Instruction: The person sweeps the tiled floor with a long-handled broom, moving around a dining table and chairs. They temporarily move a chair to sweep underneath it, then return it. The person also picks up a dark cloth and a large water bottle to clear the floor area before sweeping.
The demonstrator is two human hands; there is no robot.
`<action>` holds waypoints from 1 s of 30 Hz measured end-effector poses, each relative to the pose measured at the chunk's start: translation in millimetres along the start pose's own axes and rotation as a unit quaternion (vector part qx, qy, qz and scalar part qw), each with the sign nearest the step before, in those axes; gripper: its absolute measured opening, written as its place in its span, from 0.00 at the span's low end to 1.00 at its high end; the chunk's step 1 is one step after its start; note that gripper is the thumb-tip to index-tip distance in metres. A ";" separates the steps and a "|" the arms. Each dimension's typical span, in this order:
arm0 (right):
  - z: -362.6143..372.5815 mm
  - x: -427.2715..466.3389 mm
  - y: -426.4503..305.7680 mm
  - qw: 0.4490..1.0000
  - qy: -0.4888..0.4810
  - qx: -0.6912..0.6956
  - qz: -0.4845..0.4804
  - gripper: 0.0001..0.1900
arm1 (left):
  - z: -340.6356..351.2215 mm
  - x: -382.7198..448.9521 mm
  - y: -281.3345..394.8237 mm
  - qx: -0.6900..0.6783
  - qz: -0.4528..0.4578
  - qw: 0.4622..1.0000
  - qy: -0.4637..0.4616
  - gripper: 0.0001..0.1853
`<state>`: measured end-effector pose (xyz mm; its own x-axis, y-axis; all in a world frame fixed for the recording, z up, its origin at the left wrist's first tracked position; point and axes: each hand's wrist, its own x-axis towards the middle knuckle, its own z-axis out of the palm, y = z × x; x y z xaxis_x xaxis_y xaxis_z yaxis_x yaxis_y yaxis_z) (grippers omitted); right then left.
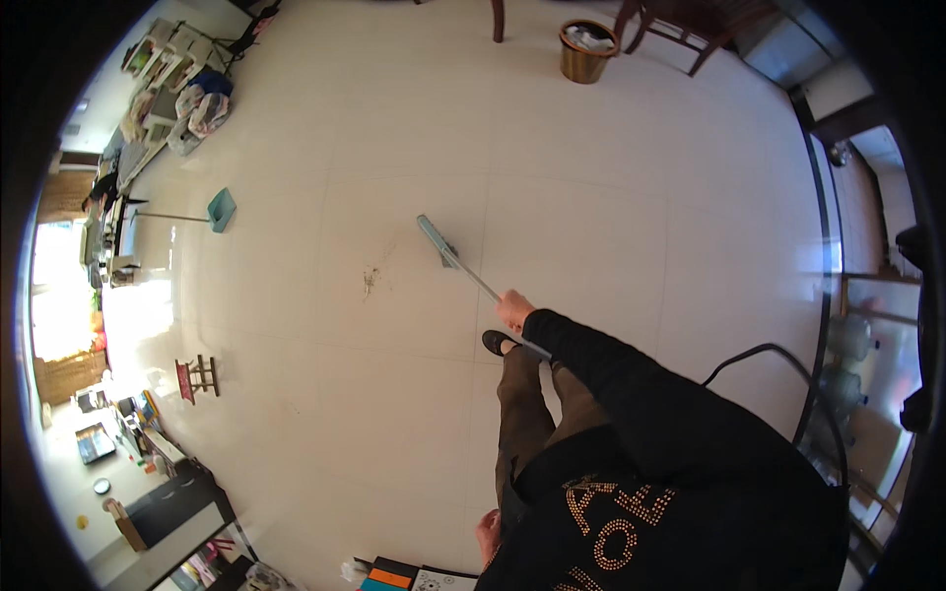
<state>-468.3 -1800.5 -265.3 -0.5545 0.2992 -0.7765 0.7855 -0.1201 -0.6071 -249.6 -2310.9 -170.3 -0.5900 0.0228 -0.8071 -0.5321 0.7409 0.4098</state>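
My right hand [514,310] grips the thin pale handle of a broom [477,282], which slants up and left from beside my legs. Its light blue-green head [432,232] is down on the pale tiled floor, and grey bristles show along the underside. A small patch of dark debris [371,281] lies on the tiles left of the broom head, apart from it. Low beside my thigh hangs my left hand [488,533]; its fingers look curled and are partly hidden. One dark shoe [498,343] shows just below my right hand.
A long-handled teal dustpan [221,210] stands to the left. Below it is a small wooden stool [196,378]. A gold waste bin [588,52] holds white refuse near a wooden chair [684,33]. Plastic bags [201,112] lie upper left. A cluttered desk [122,510] lines the lower left.
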 end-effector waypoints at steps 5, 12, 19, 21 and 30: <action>-64.5 -75.4 47.9 0.983 -0.029 0.179 -0.015 0.10 | -23.2 25.0 -23.4 0.082 0.026 0.996 -0.007 0.14; -159.6 -234.0 146.2 0.946 0.031 0.322 -0.028 0.15 | -35.9 31.3 88.3 0.113 0.061 0.992 -0.009 0.18; -211.9 -288.7 243.7 0.910 0.309 0.248 0.118 0.14 | -20.2 18.1 166.5 0.095 0.012 0.994 -0.045 0.21; -228.2 -267.8 275.2 0.892 0.398 0.163 0.141 0.12 | -18.5 16.2 171.2 0.077 0.005 0.996 -0.045 0.21; -262.3 -168.5 360.7 0.906 0.353 -0.032 0.232 0.12 | -55.0 62.9 77.1 0.259 0.169 0.949 -0.066 0.21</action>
<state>-19.4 -1646.0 -309.2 0.1363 0.7639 -0.6308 0.9161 -0.3396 -0.2132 -361.2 -2289.2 -166.1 -0.5744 0.3766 -0.7268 0.0646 0.9060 0.4183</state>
